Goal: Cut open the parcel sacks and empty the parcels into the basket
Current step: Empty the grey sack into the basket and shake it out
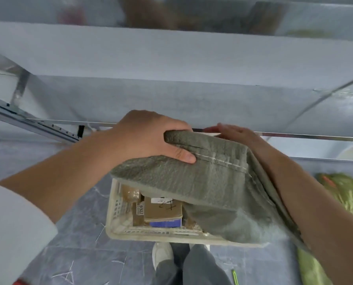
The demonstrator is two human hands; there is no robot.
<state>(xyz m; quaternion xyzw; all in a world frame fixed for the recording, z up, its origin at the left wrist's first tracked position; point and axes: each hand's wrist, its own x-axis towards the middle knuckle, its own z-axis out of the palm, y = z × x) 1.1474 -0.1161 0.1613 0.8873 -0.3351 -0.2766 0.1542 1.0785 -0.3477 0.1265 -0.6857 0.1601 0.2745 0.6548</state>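
One white sleeve [13,233] at lower left leads to the left hand [149,138], which grips the stitched edge of one grey-green woven sack [202,182]. The right hand [237,134] lies behind the sack, its grip hidden. The sack hangs over one cream basket [151,233] at lower centre, which holds at least four parcels [163,209]. One bright green sack [346,194] lies at the right edge.

We see a grey marbled tile floor [72,233], scuffed with thin white scratch marks. On it stands a cream plastic lattice basket [116,206], just ahead of a white shoe [161,254] planted on the tiles. To our right a light-green woven sack [348,194] lies on the floor, and near it, towards the bottom edge, lies a thin bright-green stick [235,277] that we cannot identify.
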